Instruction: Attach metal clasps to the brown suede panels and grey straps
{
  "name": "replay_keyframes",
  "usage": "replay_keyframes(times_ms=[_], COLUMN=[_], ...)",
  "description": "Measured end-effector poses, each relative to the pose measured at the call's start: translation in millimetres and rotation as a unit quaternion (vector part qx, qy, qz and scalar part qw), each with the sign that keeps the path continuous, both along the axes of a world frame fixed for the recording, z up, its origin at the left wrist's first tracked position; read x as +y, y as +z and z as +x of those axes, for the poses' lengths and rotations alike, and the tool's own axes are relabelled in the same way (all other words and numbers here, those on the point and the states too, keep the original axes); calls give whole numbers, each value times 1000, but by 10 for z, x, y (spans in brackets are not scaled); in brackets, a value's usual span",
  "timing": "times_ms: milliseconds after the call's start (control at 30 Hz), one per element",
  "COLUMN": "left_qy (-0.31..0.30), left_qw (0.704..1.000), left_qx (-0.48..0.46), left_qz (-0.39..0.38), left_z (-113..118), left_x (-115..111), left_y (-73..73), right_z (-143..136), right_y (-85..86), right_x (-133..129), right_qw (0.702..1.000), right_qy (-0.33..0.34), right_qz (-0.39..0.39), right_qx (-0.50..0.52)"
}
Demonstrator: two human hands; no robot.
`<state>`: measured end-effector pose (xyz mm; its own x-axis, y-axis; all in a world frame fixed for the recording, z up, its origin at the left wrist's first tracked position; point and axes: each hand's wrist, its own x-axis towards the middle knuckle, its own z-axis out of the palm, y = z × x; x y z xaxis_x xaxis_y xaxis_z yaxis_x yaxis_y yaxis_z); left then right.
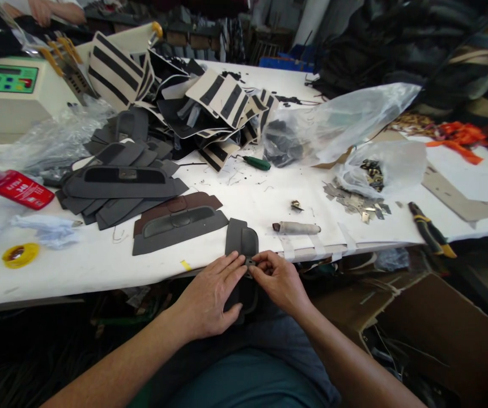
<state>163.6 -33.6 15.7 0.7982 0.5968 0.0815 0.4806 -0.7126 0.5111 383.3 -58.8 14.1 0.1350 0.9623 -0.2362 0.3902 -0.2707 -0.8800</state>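
Observation:
A dark grey leather panel (pixel 236 235) with a raised flap lies over the table's front edge, its near end hanging toward my lap. My left hand (pixel 216 297) rests flat on it, fingers stretched together and thumb apart. On the other side, my right hand (pixel 278 277) pinches a small metal fitting (pixel 249 262) against the panel between thumb and forefinger; the fingertips partly cover it. To the left lie a matching grey panel (pixel 179 226) and a brown panel (pixel 175 205) under it.
A pile of grey panels (pixel 124 190), red glue bottle (pixel 20 188) and yellow tape roll (pixel 20 255) lie left. Rightward are a wrapped tool (pixel 297 228), metal plates (pixel 354 201), a bag of fittings (pixel 400 167) and pliers (pixel 431 229). Another person's hand (pixel 40 11) shows at top left.

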Motion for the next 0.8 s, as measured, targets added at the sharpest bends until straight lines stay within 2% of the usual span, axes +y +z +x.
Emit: replay_keyframes(times_ms=[133, 500, 800], left_qy=[-10, 3, -4], left_qw=[1000, 1000, 1000], left_qx=[4, 7, 22], left_qz=[9, -6, 2], left_z=[6, 23, 31], left_x=[9, 3, 13], left_y=[8, 33, 71], right_z=[52, 80, 121], right_y=[12, -16, 9], right_x=[32, 99, 142], right_qw=[998, 997, 999], right_qy=[-1, -5, 33], right_qz=[-37, -30, -1], right_qx=[55, 72, -16])
